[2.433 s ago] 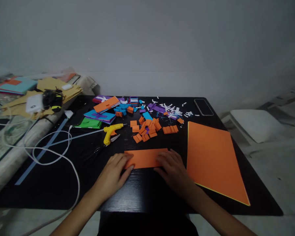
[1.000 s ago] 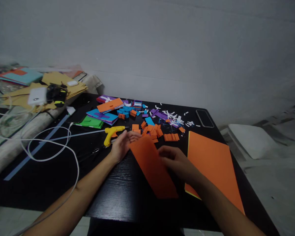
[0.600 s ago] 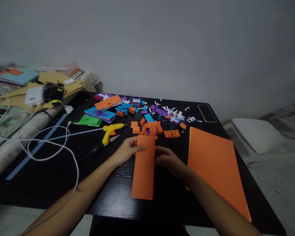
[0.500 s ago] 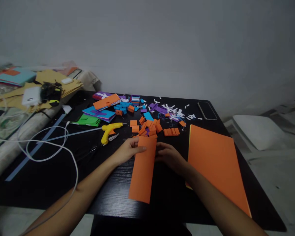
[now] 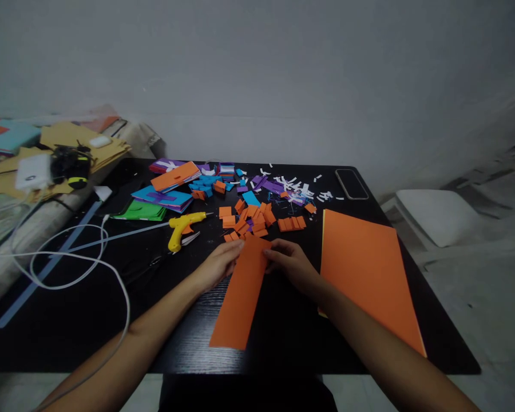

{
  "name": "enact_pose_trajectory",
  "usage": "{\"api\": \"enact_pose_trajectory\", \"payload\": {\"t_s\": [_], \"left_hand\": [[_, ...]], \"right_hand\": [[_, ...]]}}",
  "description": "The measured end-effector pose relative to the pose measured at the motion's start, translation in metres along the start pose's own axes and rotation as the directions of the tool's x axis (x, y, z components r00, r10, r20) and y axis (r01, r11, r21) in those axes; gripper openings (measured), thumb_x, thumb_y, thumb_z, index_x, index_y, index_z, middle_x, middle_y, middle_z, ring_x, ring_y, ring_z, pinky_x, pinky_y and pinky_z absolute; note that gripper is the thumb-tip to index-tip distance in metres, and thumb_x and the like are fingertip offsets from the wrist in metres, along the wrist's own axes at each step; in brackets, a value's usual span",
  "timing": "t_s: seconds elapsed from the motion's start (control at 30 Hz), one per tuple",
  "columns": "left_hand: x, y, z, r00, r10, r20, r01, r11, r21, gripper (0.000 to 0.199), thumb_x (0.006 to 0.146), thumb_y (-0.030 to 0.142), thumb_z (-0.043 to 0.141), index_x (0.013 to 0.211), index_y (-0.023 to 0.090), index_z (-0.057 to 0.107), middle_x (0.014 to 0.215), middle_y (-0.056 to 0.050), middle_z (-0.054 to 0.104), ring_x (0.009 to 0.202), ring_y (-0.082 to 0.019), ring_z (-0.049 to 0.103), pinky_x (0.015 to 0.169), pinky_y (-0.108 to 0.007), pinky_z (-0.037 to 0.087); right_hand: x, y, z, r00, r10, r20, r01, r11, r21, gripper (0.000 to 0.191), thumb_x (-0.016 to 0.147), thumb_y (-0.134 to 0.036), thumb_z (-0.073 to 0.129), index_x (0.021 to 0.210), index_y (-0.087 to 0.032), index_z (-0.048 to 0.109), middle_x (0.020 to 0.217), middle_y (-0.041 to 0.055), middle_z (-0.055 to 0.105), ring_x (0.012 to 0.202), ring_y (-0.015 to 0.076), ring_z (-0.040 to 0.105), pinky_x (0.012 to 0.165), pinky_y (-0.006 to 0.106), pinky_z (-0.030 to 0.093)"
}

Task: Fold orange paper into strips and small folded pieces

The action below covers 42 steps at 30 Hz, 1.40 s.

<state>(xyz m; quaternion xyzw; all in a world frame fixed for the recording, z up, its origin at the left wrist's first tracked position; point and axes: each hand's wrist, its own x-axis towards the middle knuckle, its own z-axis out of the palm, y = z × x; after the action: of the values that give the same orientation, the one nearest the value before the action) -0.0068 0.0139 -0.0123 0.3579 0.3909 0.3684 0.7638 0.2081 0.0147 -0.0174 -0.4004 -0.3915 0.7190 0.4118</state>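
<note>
From my end, this reads as a paper-craft work corner in a plain room; whether in a home or a workshop, I can't tell. What tells me so is the black table (image 5: 292, 332) with its yellow glue gun (image 5: 181, 226), white scraps (image 5: 298, 186), small orange pieces (image 5: 264, 216) and large orange sheet (image 5: 364, 263). I see a grey wall (image 5: 257, 63) behind and a white seat (image 5: 438, 214) near the table's right side.

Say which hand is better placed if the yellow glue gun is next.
Probably the left hand: it is nearer the yellow glue gun, which lies beyond it to the left. The right hand is across the orange strip, holding its far right corner.
</note>
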Motion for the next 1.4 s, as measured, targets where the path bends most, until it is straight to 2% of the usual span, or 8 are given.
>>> {"api": "enact_pose_trajectory", "payload": {"t_s": [0.27, 0.47, 0.63, 0.73, 0.93, 1.07, 1.2, 1.4], "left_hand": [[-0.004, -0.004, 0.001, 0.996, 0.083, 0.023, -0.086, 0.972, 0.217, 0.045, 0.088, 0.06, 0.073, 0.102, 0.018, 0.072, 0.095, -0.005, 0.073, 0.08, -0.018, 0.064, 0.068, -0.026, 0.049], [-0.01, -0.001, 0.006, 0.985, -0.042, 0.168, 0.023, 0.993, 0.113, 0.048, 0.084, 0.063, 0.075, 0.106, 0.021, 0.064, 0.095, -0.004, 0.071, 0.079, -0.021, 0.073, 0.072, -0.032, 0.056], [-0.01, 0.001, 0.009, 0.976, 0.003, 0.219, -0.03, 0.992, 0.119, 0.048, 0.083, 0.058, 0.079, 0.11, 0.021, 0.066, 0.101, -0.005, 0.073, 0.083, -0.019, 0.072, 0.076, -0.03, 0.057], [-0.01, 0.001, 0.01, 0.976, 0.012, 0.216, -0.048, 0.986, 0.16, 0.044, 0.084, 0.055, 0.08, 0.107, 0.019, 0.066, 0.094, -0.005, 0.072, 0.078, -0.017, 0.07, 0.071, -0.027, 0.055], [-0.011, 0.003, 0.014, 0.989, -0.085, 0.121, 0.055, 0.971, 0.234, 0.046, 0.081, 0.058, 0.08, 0.1, 0.018, 0.064, 0.081, -0.001, 0.066, 0.064, -0.016, 0.067, 0.057, -0.028, 0.059], [-0.012, 0.003, 0.014, 0.992, -0.092, 0.09, 0.06, 0.951, 0.305, 0.045, 0.084, 0.057, 0.078, 0.099, 0.016, 0.063, 0.072, 0.002, 0.06, 0.054, -0.012, 0.062, 0.047, -0.024, 0.055], [-0.013, 0.003, 0.014, 0.994, -0.071, 0.087, 0.036, 0.937, 0.348, 0.043, 0.085, 0.052, 0.078, 0.101, 0.015, 0.064, 0.07, 0.003, 0.059, 0.052, -0.011, 0.06, 0.045, -0.022, 0.053], [-0.013, 0.003, 0.017, 0.994, -0.081, 0.077, 0.047, 0.929, 0.368, 0.041, 0.083, 0.052, 0.08, 0.097, 0.016, 0.065, 0.068, 0.004, 0.059, 0.05, -0.012, 0.059, 0.046, -0.024, 0.054]], "right_hand": [[-0.001, -0.001, 0.004, 0.999, -0.014, -0.032, 0.014, 1.0, -0.023, 0.036, 0.067, -0.042, 0.094, 0.082, -0.017, 0.073, 0.078, -0.001, 0.07, 0.07, 0.0133, 0.067, 0.063, 0.027, 0.063], [-0.003, 0.0, 0.005, 0.998, -0.064, 0.009, 0.064, 0.993, -0.099, 0.035, 0.073, -0.043, 0.09, 0.086, -0.017, 0.071, 0.07, -0.0017, 0.07, 0.057, 0.0117, 0.063, 0.051, 0.023, 0.052], [-0.003, 0.0, 0.005, 0.996, -0.082, 0.031, 0.085, 0.989, -0.124, 0.034, 0.075, -0.046, 0.087, 0.085, -0.018, 0.071, 0.067, -0.0022, 0.068, 0.055, 0.0114, 0.06, 0.05, 0.023, 0.048], [-0.004, -0.001, 0.005, 0.996, -0.081, 0.038, 0.085, 0.986, -0.144, 0.033, 0.075, -0.045, 0.086, 0.085, -0.018, 0.07, 0.069, -0.0022, 0.069, 0.053, 0.0104, 0.058, 0.05, 0.023, 0.047], [-0.006, 0.0, 0.007, 0.992, -0.098, 0.074, 0.109, 0.98, -0.168, 0.031, 0.075, -0.043, 0.085, 0.086, -0.019, 0.07, 0.066, -0.0032, 0.066, 0.054, 0.0111, 0.058, 0.05, 0.023, 0.048], [-0.008, -0.001, 0.006, 0.988, -0.113, 0.102, 0.128, 0.98, -0.155, 0.031, 0.078, -0.044, 0.084, 0.089, -0.018, 0.071, 0.069, -0.0015, 0.067, 0.058, 0.0126, 0.061, 0.05, 0.024, 0.051], [-0.011, -0.003, 0.005, 0.986, -0.123, 0.113, 0.137, 0.982, -0.127, 0.029, 0.081, -0.045, 0.08, 0.089, -0.017, 0.071, 0.07, -0.0001, 0.067, 0.058, 0.0138, 0.063, 0.051, 0.025, 0.053], [-0.011, 0.0, 0.008, 0.991, -0.129, 0.044, 0.135, 0.976, -0.171, 0.033, 0.081, -0.049, 0.08, 0.081, -0.018, 0.068, 0.065, -0.0018, 0.064, 0.055, 0.0126, 0.06, 0.047, 0.023, 0.051]]}}
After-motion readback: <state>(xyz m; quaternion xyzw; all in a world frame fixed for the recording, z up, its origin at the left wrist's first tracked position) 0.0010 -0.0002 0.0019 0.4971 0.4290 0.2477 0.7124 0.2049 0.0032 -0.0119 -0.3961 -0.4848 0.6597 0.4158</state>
